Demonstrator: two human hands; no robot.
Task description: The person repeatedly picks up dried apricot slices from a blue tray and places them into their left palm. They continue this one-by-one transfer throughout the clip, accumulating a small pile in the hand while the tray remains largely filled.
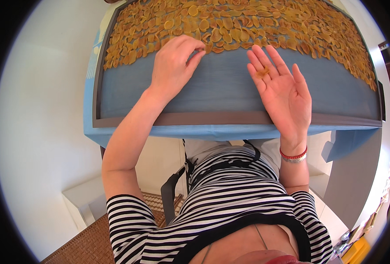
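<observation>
Thin amber-brown slices, seemingly dried fruit or root (227,23), lie in rows over the far part of a framed mesh screen (221,82). My left hand (178,59) is palm down at the near edge of the rows, thumb and fingertips pinched together beside the slices; whether a slice is between them cannot be told. My right hand (282,85) is palm up over the right half of the screen, fingers extended, with one curled slice (262,72) resting across its fingers. The two hands are well apart.
The screen's brown frame (211,118) lies on a table with a blue cloth (214,131), its near rail close to my body. A white wall (46,82) stands at the left. A black chair armrest (171,194) and a woven brown surface (83,241) show below.
</observation>
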